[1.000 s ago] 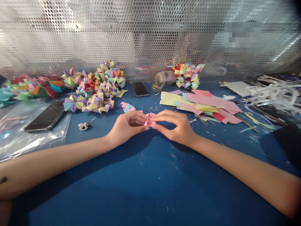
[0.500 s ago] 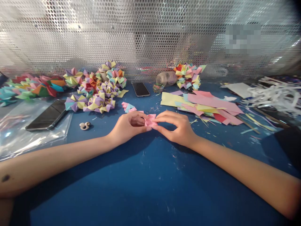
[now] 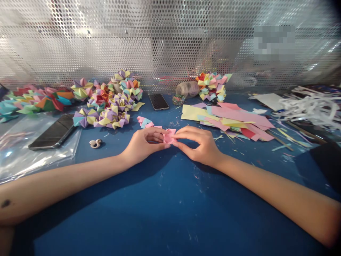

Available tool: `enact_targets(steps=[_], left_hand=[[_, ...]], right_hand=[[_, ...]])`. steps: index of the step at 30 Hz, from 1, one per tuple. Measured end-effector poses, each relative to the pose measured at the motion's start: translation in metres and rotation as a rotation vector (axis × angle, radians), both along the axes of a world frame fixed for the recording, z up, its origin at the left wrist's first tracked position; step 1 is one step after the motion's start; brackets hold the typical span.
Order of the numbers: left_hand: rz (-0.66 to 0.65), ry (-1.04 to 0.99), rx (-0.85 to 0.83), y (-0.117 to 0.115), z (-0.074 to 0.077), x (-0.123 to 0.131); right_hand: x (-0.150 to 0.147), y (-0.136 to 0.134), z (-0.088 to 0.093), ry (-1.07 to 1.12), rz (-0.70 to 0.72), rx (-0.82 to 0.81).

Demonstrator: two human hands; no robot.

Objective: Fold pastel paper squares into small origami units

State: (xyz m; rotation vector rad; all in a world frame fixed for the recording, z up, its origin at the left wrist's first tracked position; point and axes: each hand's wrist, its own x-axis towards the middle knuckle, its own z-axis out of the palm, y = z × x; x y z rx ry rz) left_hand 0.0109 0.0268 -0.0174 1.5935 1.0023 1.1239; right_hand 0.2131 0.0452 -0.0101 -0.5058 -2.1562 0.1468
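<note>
Both my hands meet at the middle of the blue table (image 3: 165,206). My left hand (image 3: 144,144) and my right hand (image 3: 198,144) pinch a small pink folded paper piece (image 3: 169,136) between their fingertips, just above the tabletop. A few folded pink and blue pieces (image 3: 145,121) lie just behind my left hand. A stack of coloured paper strips (image 3: 229,119) lies behind my right hand.
Heaps of folded paper stars (image 3: 112,103) sit at the back left, another cluster (image 3: 213,85) beside a jar (image 3: 188,89). One phone (image 3: 158,101) lies at the back centre, another (image 3: 53,131) on a plastic bag. A ring (image 3: 95,143), white shreds (image 3: 311,106) and a perforated metal wall (image 3: 170,42).
My fingers have shifted slightly on the pink piece; both hands stay in the same place.
</note>
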Motion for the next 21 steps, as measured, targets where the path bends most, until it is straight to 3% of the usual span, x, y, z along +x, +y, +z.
enact_targets(steps=[7, 14, 21], left_hand=[[-0.006, 0.048, -0.030, -0.0024, 0.0007, 0.0001], [0.021, 0.072, 0.071, -0.0096, 0.0033, 0.0024], [-0.019, -0.080, 0.027, -0.0001, 0.0016, 0.0010]], right_hand=[[0.0010, -0.0004, -0.0002, -0.006, 0.008, -0.009], [0.0016, -0.0022, -0.0010, -0.001, -0.050, -0.106], [0.0013, -0.0006, 0.0005, 0.030, -0.050, -0.059]])
